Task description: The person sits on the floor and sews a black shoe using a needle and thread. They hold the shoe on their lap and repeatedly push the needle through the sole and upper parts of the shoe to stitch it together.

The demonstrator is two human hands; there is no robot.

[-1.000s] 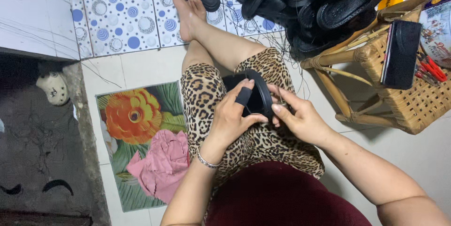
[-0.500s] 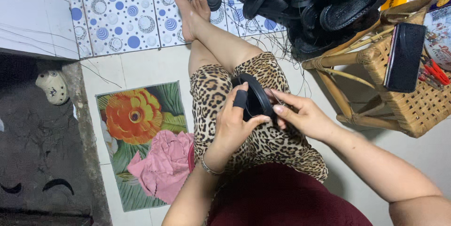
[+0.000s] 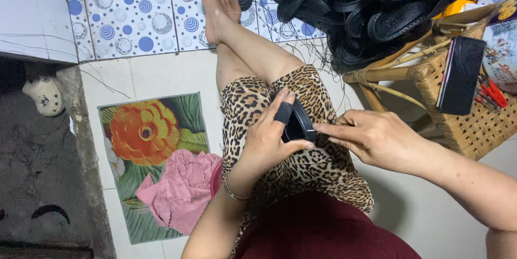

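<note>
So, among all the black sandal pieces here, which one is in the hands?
The curved black strap piece over the leopard-print lap: the left hand grips it, the right hand touches its edge. The other sandals lie piled by the wicker basket.

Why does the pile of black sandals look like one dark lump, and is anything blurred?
Head view: even indoor light, soft shadows; the black rubber sandals merge through low contrast; the left hand, right hand and small black curved strap piece look sharp, with no glare.

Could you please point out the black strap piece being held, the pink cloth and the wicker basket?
Black strap piece [image 3: 298, 124]: head view, on its middle band.
Pink cloth [image 3: 180, 191]: head view, on its crumpled centre.
Wicker basket [image 3: 479, 130]: head view, on its woven wall.
</note>
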